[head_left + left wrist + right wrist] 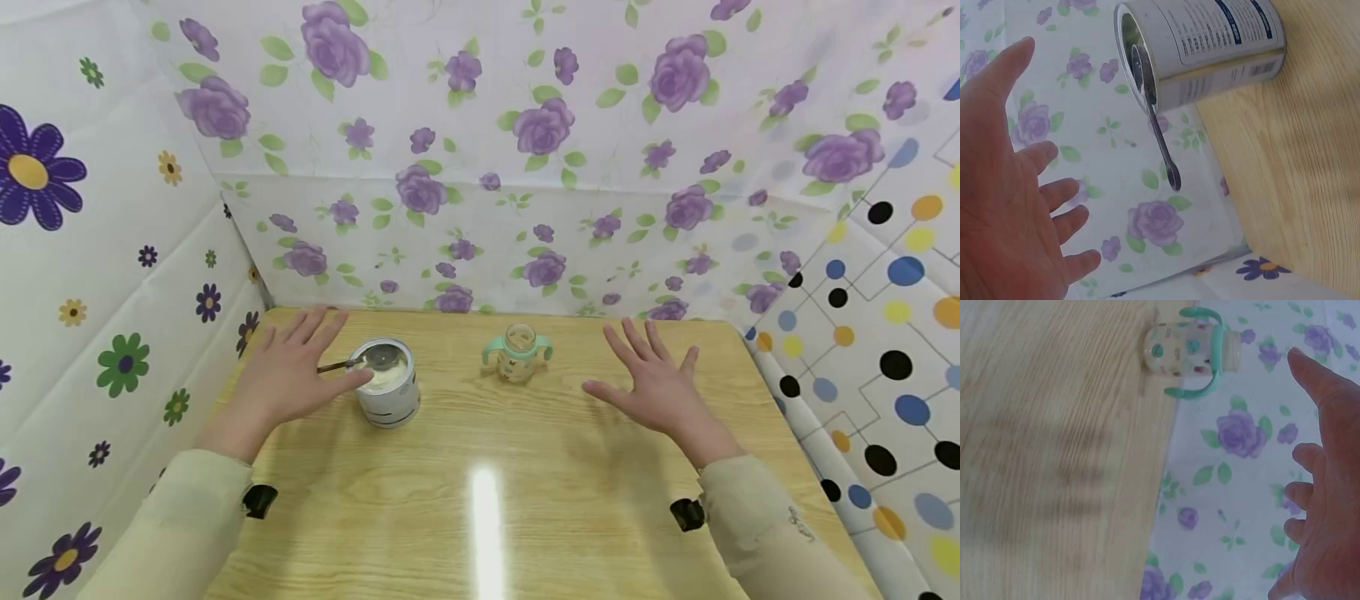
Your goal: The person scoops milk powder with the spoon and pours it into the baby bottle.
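Observation:
An uncapped can (387,404) stands upright at the left of the table, with pale powder showing inside. Across its mouth lies a metal spoon (1159,134), bowl inside and handle sticking out over the rim towards the left. My left hand (288,367) hovers beside the can, fingers spread and holding nothing; in the head view its thumb overlaps the can's rim. Right of the can stands a clear baby bottle (516,363) without a lid, with mint-green handles and small printed figures. My right hand (660,387) is spread in the air right of the bottle, also holding nothing.
The wooden table (420,508) carries a bright light reflection near its front. A purple-flowered sheet (465,167) hangs along the back edge. Patterned sheets close in the left side, with daisies, and the right side, with coloured dots.

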`<state>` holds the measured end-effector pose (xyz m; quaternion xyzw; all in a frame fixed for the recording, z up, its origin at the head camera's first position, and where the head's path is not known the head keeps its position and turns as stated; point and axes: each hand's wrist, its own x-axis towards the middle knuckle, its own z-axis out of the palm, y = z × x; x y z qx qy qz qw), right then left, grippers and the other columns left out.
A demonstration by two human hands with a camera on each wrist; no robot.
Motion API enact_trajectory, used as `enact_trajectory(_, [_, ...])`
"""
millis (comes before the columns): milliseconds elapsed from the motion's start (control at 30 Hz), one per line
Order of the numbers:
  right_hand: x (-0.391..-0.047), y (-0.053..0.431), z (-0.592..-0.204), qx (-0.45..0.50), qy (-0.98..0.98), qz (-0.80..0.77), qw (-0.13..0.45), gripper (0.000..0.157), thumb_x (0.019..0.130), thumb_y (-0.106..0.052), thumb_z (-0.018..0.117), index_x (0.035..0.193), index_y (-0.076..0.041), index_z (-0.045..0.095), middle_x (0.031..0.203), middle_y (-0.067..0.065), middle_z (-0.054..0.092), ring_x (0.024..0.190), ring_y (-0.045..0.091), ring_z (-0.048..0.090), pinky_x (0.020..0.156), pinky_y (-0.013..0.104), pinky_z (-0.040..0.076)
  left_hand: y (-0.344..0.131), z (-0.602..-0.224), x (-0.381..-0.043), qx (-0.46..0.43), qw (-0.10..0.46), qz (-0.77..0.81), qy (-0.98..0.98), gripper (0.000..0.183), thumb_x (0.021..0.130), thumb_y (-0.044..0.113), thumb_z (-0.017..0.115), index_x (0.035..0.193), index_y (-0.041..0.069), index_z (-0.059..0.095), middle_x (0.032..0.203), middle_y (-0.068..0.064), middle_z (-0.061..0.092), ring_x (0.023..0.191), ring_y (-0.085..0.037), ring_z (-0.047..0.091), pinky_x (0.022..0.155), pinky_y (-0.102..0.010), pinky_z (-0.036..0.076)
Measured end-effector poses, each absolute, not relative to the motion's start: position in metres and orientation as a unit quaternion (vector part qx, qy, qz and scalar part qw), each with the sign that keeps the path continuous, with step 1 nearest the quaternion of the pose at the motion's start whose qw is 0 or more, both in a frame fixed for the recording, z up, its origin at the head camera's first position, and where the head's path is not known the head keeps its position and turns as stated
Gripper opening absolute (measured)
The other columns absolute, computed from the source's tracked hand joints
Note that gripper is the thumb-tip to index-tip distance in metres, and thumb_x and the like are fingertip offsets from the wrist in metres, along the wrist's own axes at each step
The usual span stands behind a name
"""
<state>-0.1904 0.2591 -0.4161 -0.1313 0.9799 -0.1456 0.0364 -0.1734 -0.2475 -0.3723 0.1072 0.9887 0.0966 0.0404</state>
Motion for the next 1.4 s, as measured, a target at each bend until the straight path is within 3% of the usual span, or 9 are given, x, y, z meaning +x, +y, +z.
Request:
enact_trajectory(167, [-0.199, 0.233, -0.414, -0.15, 0.976, -0.155, 0.037, 0.104, 0.095, -0.08, 0.057, 0.173, -0.029, 0.011, 0.18, 0.005, 0.001, 0.164, 0.038, -0.009, 0.109, 0.086, -0.019, -0.266, -0.367, -0.177, 0.117, 0.046, 0.124, 0.984, 0.109, 0.095, 0.08, 0.056, 0.173, 0.016, 0.015, 0.177, -0.023, 0.013, 0.161, -0.049, 0.011, 0.123, -0.076, 0.004])
enact_trajectory(367, [-0.209, 0.194, -0.412, -0.191, 0.966, -0.169, 0.03, 0.104, 0.095, -0.078, 0.061, 0.173, -0.031, 0.011, 0.18, 0.002, 0.003, 0.165, 0.036, -0.006, 0.113, 0.084, -0.015, -0.287, -0.368, -0.179, 0.125, 0.045, 0.172, 0.976, 0.107, 0.095, 0.073, 0.066, 0.173, 0.021, 0.016, 0.177, -0.02, 0.016, 0.158, -0.053, 0.019, 0.118, -0.078, 0.022])
enact_trajectory(467, [-0.213, 0.172, -0.411, -0.216, 0.96, -0.174, 0.026, 0.103, 0.095, -0.077, 0.061, 0.173, -0.033, 0.011, 0.18, 0.0, 0.004, 0.165, 0.034, -0.003, 0.115, 0.083, -0.013, -0.296, -0.371, -0.176, 0.129, 0.051, 0.186, 0.973, 0.108, 0.094, 0.071, 0.07, 0.173, 0.023, 0.015, 0.177, -0.019, 0.016, 0.157, -0.053, 0.021, 0.116, -0.079, 0.026])
enact_trajectory(733, [-0.221, 0.117, -0.415, -0.269, 0.944, -0.191, 0.03, 0.105, 0.094, -0.076, 0.063, 0.172, -0.035, 0.007, 0.179, -0.004, 0.004, 0.166, 0.028, 0.0, 0.122, 0.076, -0.01, -0.31, -0.383, -0.171, 0.114, 0.064, 0.207, 0.97, 0.11, 0.091, 0.071, 0.073, 0.173, 0.022, 0.018, 0.175, -0.023, 0.022, 0.153, -0.058, 0.027, 0.113, -0.082, 0.028])
enact_trajectory(933, [-0.23, 0.078, -0.425, -0.303, 0.928, -0.214, 0.037, 0.109, 0.093, -0.074, 0.067, 0.173, -0.029, 0.008, 0.179, 0.0, 0.009, 0.166, 0.029, 0.006, 0.128, 0.068, 0.0, -0.315, -0.403, -0.169, 0.086, 0.059, 0.265, 0.959, 0.108, 0.093, 0.065, 0.075, 0.174, 0.023, 0.014, 0.175, -0.022, 0.02, 0.155, -0.057, 0.021, 0.115, -0.081, 0.024])
enact_trajectory(1033, [-0.234, 0.061, -0.432, -0.313, 0.917, -0.242, 0.052, 0.112, 0.092, -0.072, 0.071, 0.173, -0.026, 0.009, 0.179, -0.001, 0.008, 0.166, 0.026, 0.004, 0.13, 0.062, 0.0, -0.317, -0.417, -0.167, 0.063, 0.056, 0.311, 0.947, 0.105, 0.096, 0.061, 0.074, 0.173, 0.027, 0.013, 0.175, -0.021, 0.021, 0.155, -0.054, 0.027, 0.115, -0.08, 0.027])
enact_trajectory(1267, [-0.241, 0.025, -0.455, -0.306, 0.876, -0.357, 0.111, 0.118, 0.089, -0.059, 0.083, 0.173, -0.028, 0.006, 0.18, 0.001, 0.011, 0.165, 0.023, 0.006, 0.132, 0.053, 0.011, -0.313, -0.456, -0.154, 0.007, 0.046, 0.449, 0.892, 0.091, 0.103, 0.05, 0.069, 0.173, 0.028, 0.014, 0.174, -0.02, 0.026, 0.153, -0.05, 0.034, 0.118, -0.069, 0.035])
enact_trajectory(1400, [-0.242, 0.009, -0.467, -0.291, 0.847, -0.42, 0.148, 0.121, 0.089, -0.051, 0.087, 0.173, -0.029, 0.003, 0.18, -0.002, 0.008, 0.165, 0.024, 0.01, 0.131, 0.053, 0.018, -0.307, -0.473, -0.147, -0.039, 0.03, 0.531, 0.846, 0.082, 0.108, 0.042, 0.066, 0.173, 0.023, 0.02, 0.17, -0.021, 0.035, 0.146, -0.036, 0.049, 0.114, -0.053, 0.048])
